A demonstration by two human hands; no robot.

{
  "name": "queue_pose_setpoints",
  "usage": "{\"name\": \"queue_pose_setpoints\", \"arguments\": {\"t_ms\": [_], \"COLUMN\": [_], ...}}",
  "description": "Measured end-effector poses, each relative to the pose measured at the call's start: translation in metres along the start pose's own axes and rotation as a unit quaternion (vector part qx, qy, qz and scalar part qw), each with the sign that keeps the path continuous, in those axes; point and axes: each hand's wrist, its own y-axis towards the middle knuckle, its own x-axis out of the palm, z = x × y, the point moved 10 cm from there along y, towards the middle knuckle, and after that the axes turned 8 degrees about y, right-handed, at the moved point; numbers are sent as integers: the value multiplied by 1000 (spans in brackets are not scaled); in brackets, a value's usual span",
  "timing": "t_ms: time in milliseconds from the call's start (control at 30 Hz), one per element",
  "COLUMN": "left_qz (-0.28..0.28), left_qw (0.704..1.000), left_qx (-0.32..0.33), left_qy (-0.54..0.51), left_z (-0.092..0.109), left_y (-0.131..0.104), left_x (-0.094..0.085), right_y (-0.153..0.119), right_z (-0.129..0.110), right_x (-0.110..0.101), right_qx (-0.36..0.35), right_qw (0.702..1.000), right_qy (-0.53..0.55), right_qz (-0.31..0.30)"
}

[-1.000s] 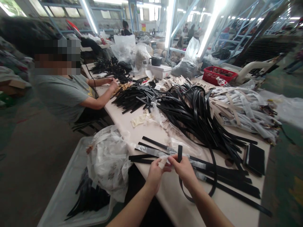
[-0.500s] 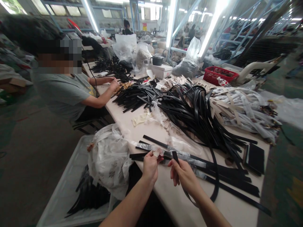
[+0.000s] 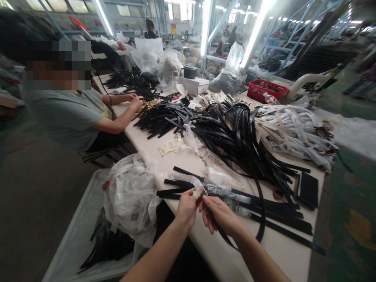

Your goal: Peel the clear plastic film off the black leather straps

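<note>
A black strap [image 3: 223, 235] sits pinched in the right hand [image 3: 219, 214] at the near edge of the desk [image 3: 282, 254], looping out to the right and back past the wrist. The left hand [image 3: 185, 209], closed with a taped fingertip, meets the right hand at the strap's end and grips it too. Just beyond the hands lie flat plastic-wrapped straps [image 3: 235, 196]; a heap of black straps [image 3: 235, 137] lies farther back, and a seated person [image 3: 73, 113] works at the left.
</note>
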Motion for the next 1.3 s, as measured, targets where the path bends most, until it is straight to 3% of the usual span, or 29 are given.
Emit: {"name": "queue_pose_setpoints", "arguments": {"t_ms": [100,233,333,433,500,700,833,1000,1067,1167,1233,1300], "left_qz": [-17,84,106,46,8,84,20,-52,-59,-19,3,2], "left_qw": [999,994,990,998,999,994,998,991,987,994,994,994], "left_qx": [-26,55,74,50,31,64,33,-90,-94,-17,42,68], "left_qy": [34,-31,-54,-12,14,18,43,-83,-112,-110,-104,-83], "left_z": [-2,35,43,24,11,9,-17,-44,-35,-7,9,11], "left_y": [1,14,17,14,12,9,-5,3,13,25,22,12], "left_x": [2,-19,-11,22,39,33,54,71,75,71,70,75], "right_y": [-5,-23,-36,-43,-47,-66,-69,-59,-60,-65,-69,-70], "right_z": [-3,-28,-48,-64,-70,-68,-66,-42,-35,-34,-37,-43], "right_x": [-5,-25,-43,-55,-58,-64,-74,-85,-87,-81,-75,-72], "right_qx": [1,-76,-118,-141,-151,-134,-145,-115,-109,-112,-116,-126], "right_qw": [1000,978,940,917,920,919,917,949,954,952,949,943], "right_qy": [-27,-181,-281,-312,-299,-313,-300,-228,-209,-222,-238,-246], "right_qz": [1,71,153,202,205,200,219,187,184,176,172,185]}}
